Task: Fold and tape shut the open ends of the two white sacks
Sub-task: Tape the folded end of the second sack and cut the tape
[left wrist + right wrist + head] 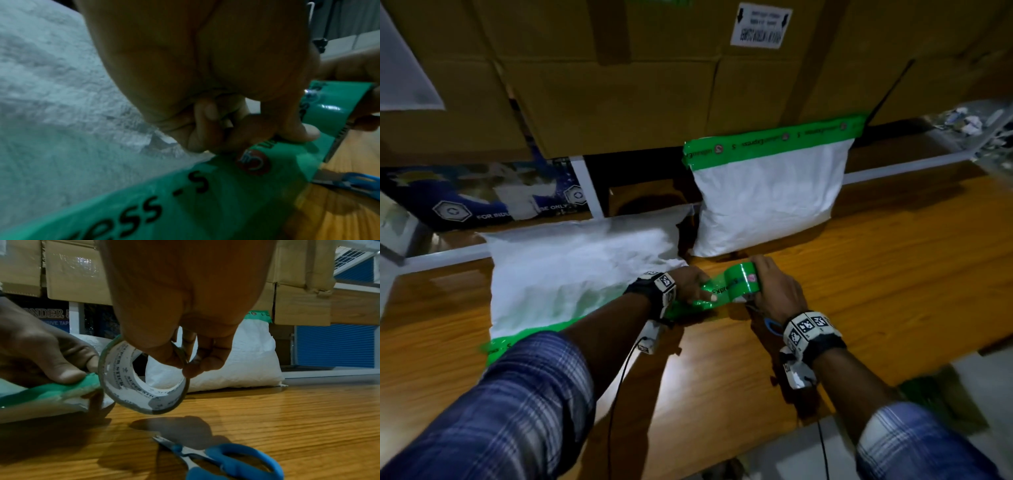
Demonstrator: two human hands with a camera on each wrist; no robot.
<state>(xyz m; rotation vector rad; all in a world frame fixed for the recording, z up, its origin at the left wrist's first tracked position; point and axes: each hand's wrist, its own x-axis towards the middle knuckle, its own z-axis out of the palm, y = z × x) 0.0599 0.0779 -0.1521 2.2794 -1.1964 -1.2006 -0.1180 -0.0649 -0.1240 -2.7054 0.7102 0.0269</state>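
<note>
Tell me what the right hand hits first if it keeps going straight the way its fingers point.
The right hand, holding the tape roll, points forward across the table at the taped sack leaning against the boxes. That sack probably comes first, though depth is hard to judge.

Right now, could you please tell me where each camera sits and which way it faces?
Head: above the table, looking down; both forearms, left hand, right hand.
Left wrist: low over the near sack, along the fingers pressing the tape strip.
Right wrist: low, facing the far sack; fingers hold the tape roll.
Both wrist views share the scissors.
</note>
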